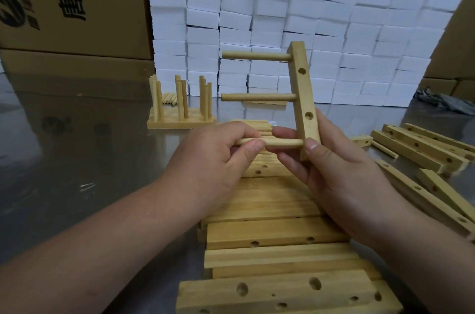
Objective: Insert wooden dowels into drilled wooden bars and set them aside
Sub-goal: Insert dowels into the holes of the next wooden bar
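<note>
At frame centre my right hand (pixel 334 172) grips the lower end of the pale wooden bar (pixel 301 87), fingers wrapped around it. Its long axis is nearly upright, and two drilled holes show on its near face. Two dowels (pixel 257 56) jut leftward. My left hand (pixel 213 159) pinches a third dowel (pixel 285 143), lying level at the bottom hole. The cardboard boxes (pixel 64 5) at upper left carry sideways Chinese print, including "沧州".

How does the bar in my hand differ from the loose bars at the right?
The held bar stands nearly upright in the right hand; the loose bars lie flat on the table. The held bar carries three dowels; the loose bars' holes show empty. Both are pale drilled wood.
</note>
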The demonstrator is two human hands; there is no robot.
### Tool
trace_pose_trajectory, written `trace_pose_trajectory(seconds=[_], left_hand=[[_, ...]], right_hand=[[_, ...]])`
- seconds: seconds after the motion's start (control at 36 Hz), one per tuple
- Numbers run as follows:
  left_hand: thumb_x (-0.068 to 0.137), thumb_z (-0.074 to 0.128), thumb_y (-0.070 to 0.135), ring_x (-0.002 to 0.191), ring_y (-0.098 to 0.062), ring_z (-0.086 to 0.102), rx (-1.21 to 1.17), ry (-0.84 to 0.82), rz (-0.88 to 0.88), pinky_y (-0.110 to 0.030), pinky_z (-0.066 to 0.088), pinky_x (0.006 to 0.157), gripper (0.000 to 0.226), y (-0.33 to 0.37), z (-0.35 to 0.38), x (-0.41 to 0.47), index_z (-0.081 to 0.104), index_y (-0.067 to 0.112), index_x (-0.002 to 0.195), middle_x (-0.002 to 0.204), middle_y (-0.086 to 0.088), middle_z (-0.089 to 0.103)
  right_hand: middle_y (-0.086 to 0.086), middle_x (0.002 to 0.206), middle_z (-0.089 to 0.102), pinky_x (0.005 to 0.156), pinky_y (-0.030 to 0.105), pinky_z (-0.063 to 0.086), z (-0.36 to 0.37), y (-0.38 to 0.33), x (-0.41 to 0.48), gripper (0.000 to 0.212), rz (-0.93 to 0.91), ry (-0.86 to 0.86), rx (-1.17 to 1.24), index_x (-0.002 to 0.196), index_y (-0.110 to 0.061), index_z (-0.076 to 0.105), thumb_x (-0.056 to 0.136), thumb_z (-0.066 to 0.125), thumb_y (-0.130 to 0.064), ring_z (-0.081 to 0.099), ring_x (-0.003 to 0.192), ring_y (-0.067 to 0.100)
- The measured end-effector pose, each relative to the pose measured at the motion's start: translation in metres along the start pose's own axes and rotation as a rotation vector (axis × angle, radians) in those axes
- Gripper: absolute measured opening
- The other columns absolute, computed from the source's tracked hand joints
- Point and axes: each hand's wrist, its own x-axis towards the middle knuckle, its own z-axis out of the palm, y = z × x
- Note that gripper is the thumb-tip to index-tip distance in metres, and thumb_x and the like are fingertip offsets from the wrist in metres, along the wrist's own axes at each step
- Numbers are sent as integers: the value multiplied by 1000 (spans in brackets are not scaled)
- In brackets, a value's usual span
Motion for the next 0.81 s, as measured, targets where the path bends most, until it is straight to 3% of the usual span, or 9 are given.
trace_pose_trajectory(seconds=[0.06, 0.19, 0.33, 0.44, 0.56, 0.64, 0.72, 0.81], left_hand=[[76, 42, 47, 67, -2, 51, -2, -8, -24, -14, 36, 54, 15, 0, 0, 0, 53, 45, 67, 65, 8, 57], [75, 37, 54, 69, 2, 51, 61, -51, -49, -16, 31, 48, 19, 1, -2, 0, 51, 44, 65, 81, 25, 56], [75, 39, 54, 67, 0, 52, 88, -42, -46, -18, 31, 50, 22, -2, -3, -1, 52, 42, 62, 62, 11, 57], [76, 36, 54, 65, 1, 50, 104, -65, -47, -14, 36, 54, 33, -4, -3, -1, 57, 30, 65, 76, 19, 56], [76, 37, 53, 65, -4, 50, 104, -44, -46, -22, 34, 52, 31, -4, -3, 0, 56, 32, 64, 60, 8, 55], [80, 34, 56, 64, -5, 50, 99, -10, -40, -28, 38, 56, 27, -3, -4, 3, 55, 41, 70, 64, 11, 54], [80, 30, 64, 69, 3, 51, 75, 84, -42, -21, 37, 55, 38, -3, -7, 4, 56, 41, 95, 72, 16, 54], [83, 28, 57, 69, 6, 52, -111, 243, -93, -12, 38, 53, 37, -6, -10, 3, 56, 33, 85, 76, 15, 56]], right_hand=[[5, 115, 64, 81, 16, 50, 1, 0, 0, 46, -11, 2, -11, 136, -31, 40, 97, 33, -7, 65, 103, 9], [1, 109, 68, 81, 16, 50, -1, 0, 0, 42, -33, 17, -23, 126, -36, 48, 98, 33, -7, 65, 103, 10], [1, 108, 66, 81, 17, 51, 0, -2, 1, 42, -28, 1, -54, 125, -39, 45, 98, 33, -9, 66, 101, 10], [0, 107, 67, 80, 15, 50, 2, -4, 1, 41, -53, 22, -65, 125, -38, 43, 97, 34, -10, 65, 102, 8], [-2, 102, 68, 78, 14, 50, 4, -7, 0, 43, -75, 21, -92, 126, -40, 40, 95, 34, -10, 66, 98, 7], [-3, 104, 69, 76, 14, 51, 4, -7, 0, 51, -75, 39, -105, 143, -31, 29, 96, 34, -11, 67, 98, 10], [0, 101, 71, 71, 17, 53, 3, -5, 2, 54, -87, 122, -57, 148, -26, 22, 96, 35, -13, 70, 90, 17], [8, 88, 73, 56, 22, 54, -5, -8, 4, 50, -76, 256, 47, 146, -24, 24, 99, 33, -11, 71, 70, 22]])
